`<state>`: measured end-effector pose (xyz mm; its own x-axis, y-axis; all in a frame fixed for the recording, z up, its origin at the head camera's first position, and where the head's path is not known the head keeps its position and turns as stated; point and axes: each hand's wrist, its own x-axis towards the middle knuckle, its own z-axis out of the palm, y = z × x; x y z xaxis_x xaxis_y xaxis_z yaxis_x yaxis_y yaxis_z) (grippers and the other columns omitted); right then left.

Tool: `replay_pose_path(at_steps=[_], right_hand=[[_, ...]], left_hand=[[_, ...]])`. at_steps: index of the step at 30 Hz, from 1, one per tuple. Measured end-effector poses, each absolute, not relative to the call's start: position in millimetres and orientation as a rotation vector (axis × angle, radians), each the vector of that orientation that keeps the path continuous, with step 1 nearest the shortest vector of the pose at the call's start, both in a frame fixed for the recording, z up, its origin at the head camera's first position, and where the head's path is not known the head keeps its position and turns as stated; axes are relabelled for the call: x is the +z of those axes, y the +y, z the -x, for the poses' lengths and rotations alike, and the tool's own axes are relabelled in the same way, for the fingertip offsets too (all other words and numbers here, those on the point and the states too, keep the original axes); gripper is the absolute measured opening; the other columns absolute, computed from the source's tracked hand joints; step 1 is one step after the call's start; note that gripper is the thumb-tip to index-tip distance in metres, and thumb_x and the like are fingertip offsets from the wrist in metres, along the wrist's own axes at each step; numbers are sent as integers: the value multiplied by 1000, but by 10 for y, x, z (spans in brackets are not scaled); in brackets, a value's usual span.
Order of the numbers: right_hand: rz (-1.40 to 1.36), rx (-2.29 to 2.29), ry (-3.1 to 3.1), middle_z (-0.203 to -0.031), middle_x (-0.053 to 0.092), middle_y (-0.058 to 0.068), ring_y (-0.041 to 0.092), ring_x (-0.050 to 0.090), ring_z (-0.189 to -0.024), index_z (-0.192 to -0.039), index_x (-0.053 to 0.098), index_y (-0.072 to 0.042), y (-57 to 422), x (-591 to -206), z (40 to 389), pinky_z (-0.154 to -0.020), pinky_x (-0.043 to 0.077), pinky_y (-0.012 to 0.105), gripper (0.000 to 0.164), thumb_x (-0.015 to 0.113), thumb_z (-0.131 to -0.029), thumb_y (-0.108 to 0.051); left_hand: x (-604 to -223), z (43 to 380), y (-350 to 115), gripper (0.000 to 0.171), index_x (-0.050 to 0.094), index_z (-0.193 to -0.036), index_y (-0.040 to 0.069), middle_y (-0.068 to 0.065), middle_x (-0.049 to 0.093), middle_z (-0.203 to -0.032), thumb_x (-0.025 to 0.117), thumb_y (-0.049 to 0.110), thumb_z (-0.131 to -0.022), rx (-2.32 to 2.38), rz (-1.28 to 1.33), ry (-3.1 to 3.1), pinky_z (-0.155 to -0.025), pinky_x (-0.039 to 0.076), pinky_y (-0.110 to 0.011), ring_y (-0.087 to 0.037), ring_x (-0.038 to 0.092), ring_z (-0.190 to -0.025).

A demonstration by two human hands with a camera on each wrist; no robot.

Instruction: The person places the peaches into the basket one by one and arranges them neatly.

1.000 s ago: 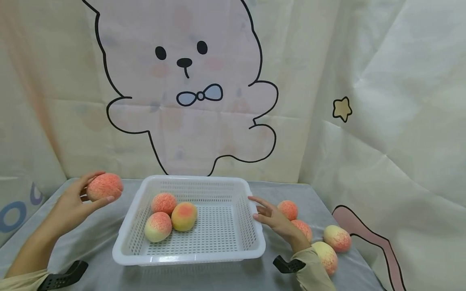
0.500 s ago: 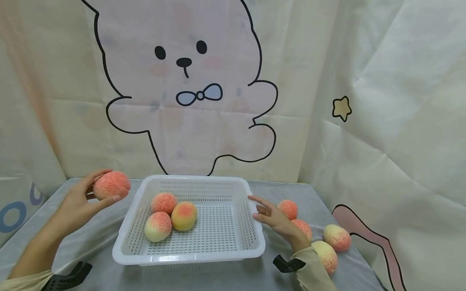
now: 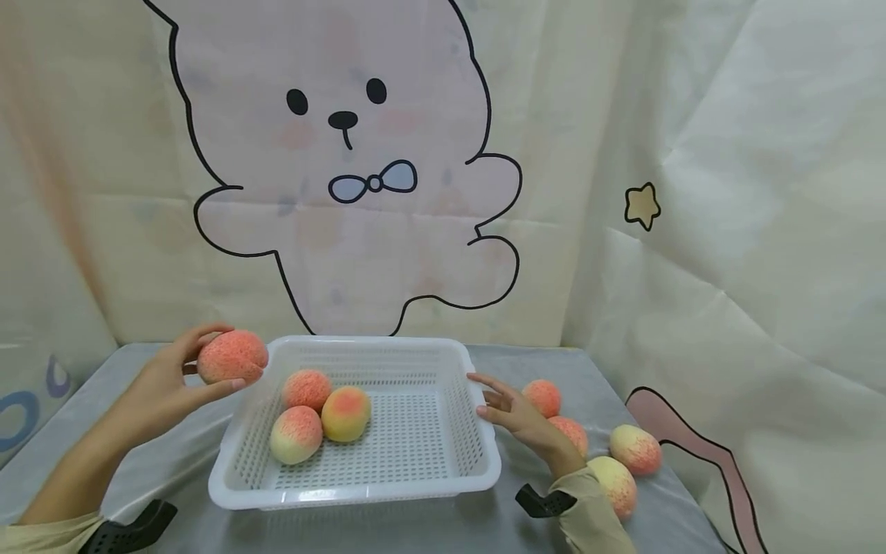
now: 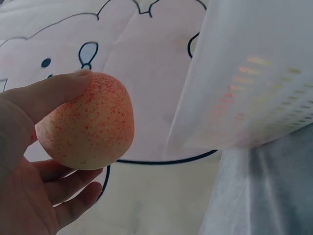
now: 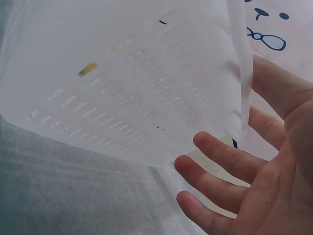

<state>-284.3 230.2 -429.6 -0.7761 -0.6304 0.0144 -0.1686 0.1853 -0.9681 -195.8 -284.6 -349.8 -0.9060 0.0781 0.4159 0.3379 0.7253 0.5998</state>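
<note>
Pinkish-red round peach [image 3: 231, 357] clamped in left hand [image 3: 164, 392], near left rim of white perforated plastic basket [image 3: 360, 495]; right hand [image 3: 517, 414], fingers apart, touches right rim.

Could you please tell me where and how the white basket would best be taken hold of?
The white basket is probably best held by its rim at the middle of both short ends, coming from left and right together: the rim juts out over walls that narrow downward. The three peaches inside lie to the left, so that end may feel heavier.
</note>
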Motion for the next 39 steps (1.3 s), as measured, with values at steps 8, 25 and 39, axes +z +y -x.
replay_pose_path(at_steps=[8,25,39], right_hand=[[746,-1626,2084,-154,46,24,15,63,-123,-161,26,-15,2319,-4251,2819,-105,49,39,66,58,-104,-21],[756,-1654,2037,-155,43,26,15,64,-120,-161,26,-13,2303,-4279,2800,-102,52,39,65,57,-104,-19],[747,-1652,2041,-154,44,26,17,65,-119,-160,27,-14,2302,-4296,2827,-102,52,42,65,58,-103,-19]], left_hand=[[-3308,2011,-2563,74,47,-140,19,-16,67,-125,87,33,-80,-964,488,-2657,-76,52,-38,-35,64,-105],[-3315,1977,-2274,68,49,-133,20,-6,69,-115,87,34,-78,-975,630,-2745,-83,56,-48,-26,65,-104],[-3411,2008,-2102,66,50,-132,27,3,68,-113,87,33,-78,-1015,782,-2794,-79,55,-37,-19,65,-105]])
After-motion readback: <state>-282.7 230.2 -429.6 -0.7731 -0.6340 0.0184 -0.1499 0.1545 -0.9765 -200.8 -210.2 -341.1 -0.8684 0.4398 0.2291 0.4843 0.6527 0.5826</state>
